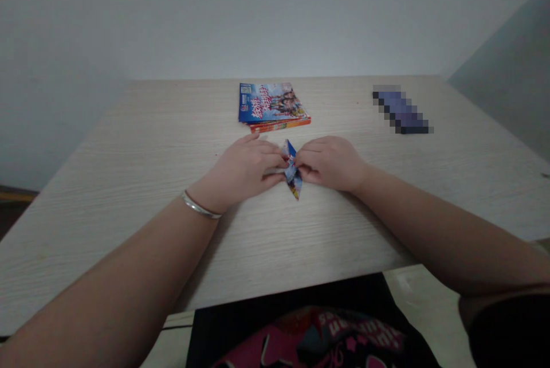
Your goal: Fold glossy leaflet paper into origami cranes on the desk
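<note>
1. Wall [275, 18], pale and plain, rises behind everything; it meets the far edge of the bench.
2. Bench [129, 173], light with a wood-grain surface, carries all the things; its near edge runs just in front of the person's dark printed clothing [344, 290].
3. Left forearm [129, 265] slants in from the lower left, right forearm [429, 222] from the lower right; the two converge over the middle of the bench.
4. Left hand [253, 167] lies low, back upward, fingers pointing right; its grip is narrow, thumb and fingertips pinching the left side of the folded paper.
5. Right hand [333, 163] mirrors it, knuckles up, fingers curled leftward; its grip is likewise narrow, holding the paper's right side.
6. Booklets [272, 103] lie stacked beyond the hands; the top cover is blue with white and red characters, and orange edges show beneath.
7. Pixelated object [401, 110], dark and purplish, lies at the far right, well apart from the hands.
8. Folded paper [294, 187], blue and multicoloured, sits between both hands, one point toward the booklets, another toward the person.
9. Bangle [200, 208], silvery, circles the left wrist.
</note>
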Demonstrator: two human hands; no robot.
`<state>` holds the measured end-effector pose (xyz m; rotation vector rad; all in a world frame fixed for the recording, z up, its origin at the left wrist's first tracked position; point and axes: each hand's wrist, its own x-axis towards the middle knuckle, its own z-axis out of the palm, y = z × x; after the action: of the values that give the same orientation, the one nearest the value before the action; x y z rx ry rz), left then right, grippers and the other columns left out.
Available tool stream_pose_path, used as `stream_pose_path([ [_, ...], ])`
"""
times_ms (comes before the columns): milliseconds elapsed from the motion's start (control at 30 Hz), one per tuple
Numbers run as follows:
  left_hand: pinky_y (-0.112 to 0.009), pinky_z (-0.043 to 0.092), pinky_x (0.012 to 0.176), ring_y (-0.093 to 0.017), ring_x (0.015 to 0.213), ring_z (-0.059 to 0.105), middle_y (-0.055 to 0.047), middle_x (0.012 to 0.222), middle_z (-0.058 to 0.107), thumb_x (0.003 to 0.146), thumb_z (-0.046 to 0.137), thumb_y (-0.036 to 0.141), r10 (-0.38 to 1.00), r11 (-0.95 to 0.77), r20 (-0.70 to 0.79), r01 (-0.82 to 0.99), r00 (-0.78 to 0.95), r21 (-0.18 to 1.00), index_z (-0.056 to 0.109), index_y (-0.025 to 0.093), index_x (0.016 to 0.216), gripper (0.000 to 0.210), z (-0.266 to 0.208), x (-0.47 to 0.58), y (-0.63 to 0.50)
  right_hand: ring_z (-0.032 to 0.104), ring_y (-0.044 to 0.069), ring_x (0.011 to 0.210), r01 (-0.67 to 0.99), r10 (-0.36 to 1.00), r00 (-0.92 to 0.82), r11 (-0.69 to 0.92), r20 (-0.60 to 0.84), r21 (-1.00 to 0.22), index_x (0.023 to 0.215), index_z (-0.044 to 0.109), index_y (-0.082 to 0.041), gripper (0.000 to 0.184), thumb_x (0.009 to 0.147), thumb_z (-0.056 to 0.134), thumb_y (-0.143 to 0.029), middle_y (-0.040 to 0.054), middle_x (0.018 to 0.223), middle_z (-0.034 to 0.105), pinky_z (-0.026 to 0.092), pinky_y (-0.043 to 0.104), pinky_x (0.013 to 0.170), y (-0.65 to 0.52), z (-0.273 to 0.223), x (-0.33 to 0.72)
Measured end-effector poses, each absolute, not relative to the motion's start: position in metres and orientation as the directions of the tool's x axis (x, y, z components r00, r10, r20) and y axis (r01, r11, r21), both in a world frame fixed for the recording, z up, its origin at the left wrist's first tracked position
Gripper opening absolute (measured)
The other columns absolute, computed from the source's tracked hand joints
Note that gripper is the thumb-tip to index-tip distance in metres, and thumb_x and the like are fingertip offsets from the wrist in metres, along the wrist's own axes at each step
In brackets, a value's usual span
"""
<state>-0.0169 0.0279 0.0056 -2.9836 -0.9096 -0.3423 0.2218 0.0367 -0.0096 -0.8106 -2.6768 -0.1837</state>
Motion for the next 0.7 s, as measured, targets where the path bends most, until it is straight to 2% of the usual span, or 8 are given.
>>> stream_pose_path([
  [100,-0.049,0.046,0.104,-0.028,0.112,0.070,-0.009,0.117,0.077,0.096,0.058,0.037,0.552,-0.827,0.198,0.562,0.810,0.008,0.075,0.018,0.107,0.027,0.006,-0.015,0.025,0.065,0.020,0.073,0.629,0.593,-0.741,0.777,0.314,0.018,0.087,0.075,-0.017,0.022,0.089,0.055,-0.026,0.0074,0.084,0.078,0.042,0.033,0.068,0.033,-0.006,0.217],
  [267,-0.050,0.045,0.104,-0.029,0.111,0.069,-0.011,0.115,0.076,0.097,0.058,0.043,0.559,-0.812,0.193,0.580,0.806,-0.069,0.075,0.018,0.105,0.031,0.007,-0.013,0.023,0.066,0.022,0.073,0.656,0.625,-0.727,0.754,0.285,0.022,0.090,0.075,-0.016,0.023,0.088,0.053,-0.024,0.0092,0.085,0.078,0.042,0.035,0.068,0.031,-0.003,0.212],
  [500,-0.045,0.049,0.099,-0.026,0.109,0.070,-0.009,0.112,0.077,0.104,0.049,0.038,0.507,-0.846,0.232,0.531,0.830,-0.049,0.077,0.018,0.106,0.035,0.005,-0.012,0.025,0.067,0.024,0.082,0.601,0.586,-0.768,0.799,0.256,-0.027,0.089,0.073,-0.016,0.017,0.081,0.059,-0.023,0.0094,0.091,0.077,0.043,0.035,0.074,0.035,-0.001,0.217],
  [700,-0.045,0.052,0.096,-0.027,0.103,0.070,-0.009,0.109,0.078,0.099,0.057,0.030,0.535,-0.823,0.280,0.566,0.797,-0.039,0.077,0.017,0.102,0.024,0.001,-0.012,0.025,0.068,0.026,0.093,0.553,0.545,-0.782,0.830,0.303,-0.065,0.092,0.076,-0.016,0.016,0.083,0.064,-0.023,0.0099,0.098,0.078,0.045,0.038,0.085,0.039,-0.003,0.222],
])
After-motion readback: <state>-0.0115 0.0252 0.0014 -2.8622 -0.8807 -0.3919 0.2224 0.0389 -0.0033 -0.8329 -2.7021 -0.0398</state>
